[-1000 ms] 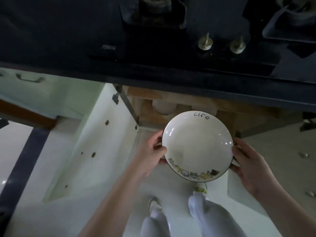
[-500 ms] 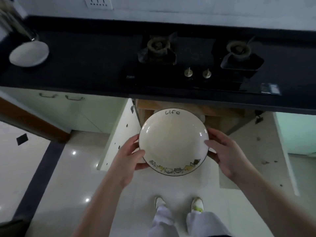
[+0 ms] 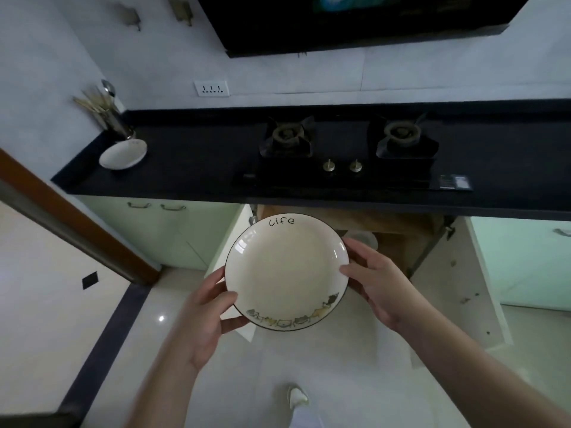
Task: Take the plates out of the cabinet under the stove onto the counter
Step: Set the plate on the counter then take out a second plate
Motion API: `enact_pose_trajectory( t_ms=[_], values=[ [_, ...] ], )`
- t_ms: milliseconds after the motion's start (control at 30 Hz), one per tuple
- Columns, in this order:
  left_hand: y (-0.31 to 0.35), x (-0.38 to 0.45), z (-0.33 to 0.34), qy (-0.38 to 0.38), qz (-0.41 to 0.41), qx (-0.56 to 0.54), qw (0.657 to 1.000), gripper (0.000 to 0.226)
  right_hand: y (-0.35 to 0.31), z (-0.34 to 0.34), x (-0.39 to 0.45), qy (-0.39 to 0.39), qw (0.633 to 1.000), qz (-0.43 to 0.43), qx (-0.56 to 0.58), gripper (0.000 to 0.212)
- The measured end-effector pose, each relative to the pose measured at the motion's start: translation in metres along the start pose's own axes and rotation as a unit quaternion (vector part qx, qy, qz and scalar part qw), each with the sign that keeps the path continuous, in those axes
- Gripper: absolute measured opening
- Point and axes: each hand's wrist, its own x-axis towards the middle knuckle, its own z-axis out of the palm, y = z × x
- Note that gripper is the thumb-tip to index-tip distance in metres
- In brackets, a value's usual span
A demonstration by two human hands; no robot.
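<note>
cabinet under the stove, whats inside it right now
Inside the open cabinet, a wooden shelf and one pale round dish show. The held plate and right hand cover the rest.

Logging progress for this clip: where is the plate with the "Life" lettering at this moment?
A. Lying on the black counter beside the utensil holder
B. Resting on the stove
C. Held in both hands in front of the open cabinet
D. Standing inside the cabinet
C: the left hand and right hand grip opposite edges of the plate, which is in the air below the counter.
</note>
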Motion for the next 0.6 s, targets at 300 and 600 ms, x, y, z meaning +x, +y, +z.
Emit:
enact_pose_trajectory(
  t_ms=[300,600],
  values=[
    [0.018,-0.048,-0.024,0.032,0.022,-0.014,0.999,0.052,-0.01,0.033,-0.021,-0.056,0.998,-0.016,0.0,0.045],
    [0.037,-0.04,-0.136,0.099,0.025,-0.048,0.994,0.049,-0.012,0.154,0.013,-0.114,0.993,0.01,0.022,0.046]
  ],
)
